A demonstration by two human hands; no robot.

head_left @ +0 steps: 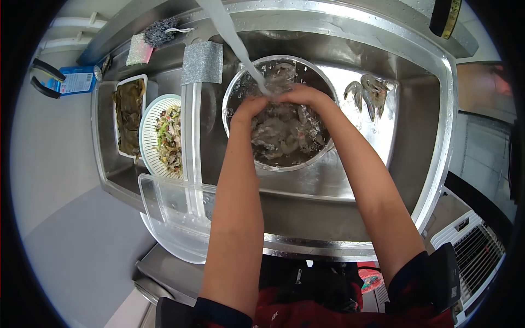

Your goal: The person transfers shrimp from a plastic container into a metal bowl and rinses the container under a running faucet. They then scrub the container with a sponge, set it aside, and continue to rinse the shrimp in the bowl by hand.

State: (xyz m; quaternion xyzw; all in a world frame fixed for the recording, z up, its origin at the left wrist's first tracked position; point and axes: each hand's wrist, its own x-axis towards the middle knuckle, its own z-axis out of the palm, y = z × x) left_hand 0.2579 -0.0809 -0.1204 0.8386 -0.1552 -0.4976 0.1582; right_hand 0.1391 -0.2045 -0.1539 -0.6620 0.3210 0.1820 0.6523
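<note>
A round metal bowl (328, 82) stands in the right-hand sink basin, filled with water and several raw grey shrimp (287, 136). A stream of running water (232, 35) falls into it from above, between my hands. My left hand (249, 108) reaches in over the bowl's left side, its fingers dipping among the shrimp. From the right comes my right hand (299, 95), its fingers bent down into the splashing water, close to the left one. Water and shrimp hide the fingertips of both hands, so what they grip cannot be made out.
Several loose shrimp (367, 94) lie on the basin floor at right. In the left basin are a white tray of dark leaves (129, 117) and a colander (150, 128) with scraps. A grey cloth (202, 63) hangs on the divider; a clear plastic container (175, 218) leans in front.
</note>
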